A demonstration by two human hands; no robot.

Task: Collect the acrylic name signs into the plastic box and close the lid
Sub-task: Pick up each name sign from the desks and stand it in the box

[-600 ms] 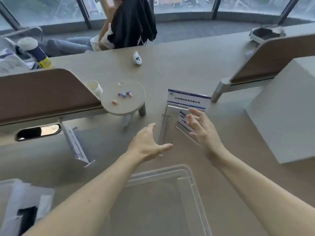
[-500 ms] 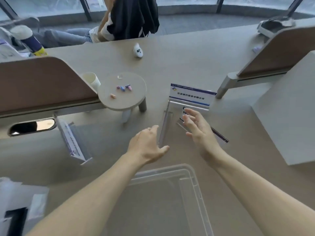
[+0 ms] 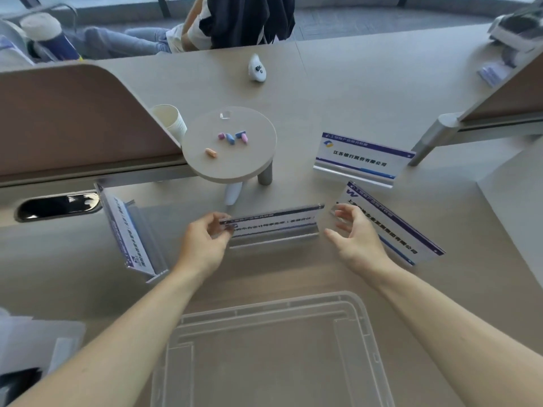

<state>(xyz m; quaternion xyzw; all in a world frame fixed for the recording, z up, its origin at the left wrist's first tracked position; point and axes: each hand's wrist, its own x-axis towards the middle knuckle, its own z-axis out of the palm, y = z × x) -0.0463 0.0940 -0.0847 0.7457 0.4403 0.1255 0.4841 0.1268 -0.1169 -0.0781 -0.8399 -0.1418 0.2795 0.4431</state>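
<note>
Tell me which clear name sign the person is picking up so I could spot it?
Start at the clear plastic box nearest the camera and look just beyond its far rim. The clear acrylic name sign lies crosswise between the left hand and right hand. Only this sign has fingers pinching its end.

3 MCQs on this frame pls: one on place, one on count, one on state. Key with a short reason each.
1. Where is the clear plastic box?
A. On the round stand
B. On the desk nearest the camera, below the hands
C. Behind the left divider

2. How many acrylic name signs are in view?
A. Two
B. Four
C. Six

3. What is the left hand doing?
A. Pinching the end of the middle sign
B. Resting flat on the desk
C. Holding the paper cup

Key: B, the box rim sits at the bottom edge between the forearms; B, one at left, one in the middle, two at right; A, its fingers close on that sign's left end, while the right hand is open beside the other end.
</note>
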